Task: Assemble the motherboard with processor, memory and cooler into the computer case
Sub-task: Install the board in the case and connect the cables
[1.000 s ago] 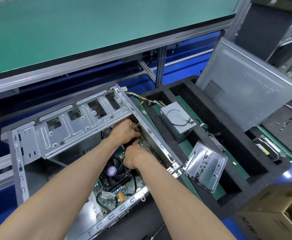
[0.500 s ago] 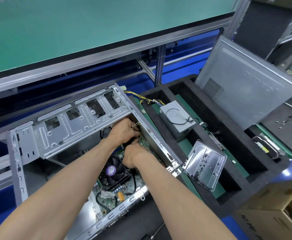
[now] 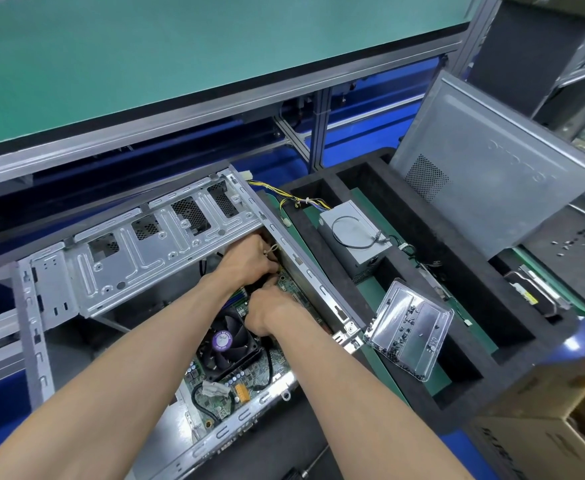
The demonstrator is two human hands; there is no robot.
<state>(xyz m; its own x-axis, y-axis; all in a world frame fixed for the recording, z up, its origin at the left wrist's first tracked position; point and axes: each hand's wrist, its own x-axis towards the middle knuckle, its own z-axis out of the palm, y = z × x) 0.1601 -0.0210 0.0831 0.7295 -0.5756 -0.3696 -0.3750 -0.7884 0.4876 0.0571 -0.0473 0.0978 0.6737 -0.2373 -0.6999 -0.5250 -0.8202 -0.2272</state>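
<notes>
Your computer case (image 3: pixel 118 271) lies open at the left, with the motherboard (image 3: pixel 225 393) and its cooler (image 3: pixel 227 344) already sitting inside, near the case's front edge. Your left hand (image 3: pixel 249 261) is curled around something small up by the case's right wall, can't tell what. Your right hand (image 3: pixel 267 311) is curled just below it, fingertips hidden. Further right, the foam tray (image 3: pixel 336 271) holds a power supply (image 3: pixel 353 237) and a screw box (image 3: pixel 409 334).

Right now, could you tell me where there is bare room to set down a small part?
The green bench top above the case is bare. Black foam beside the loose screws is partly free. Inside the case, both hands and the cooler fan crowd the motherboard.
</notes>
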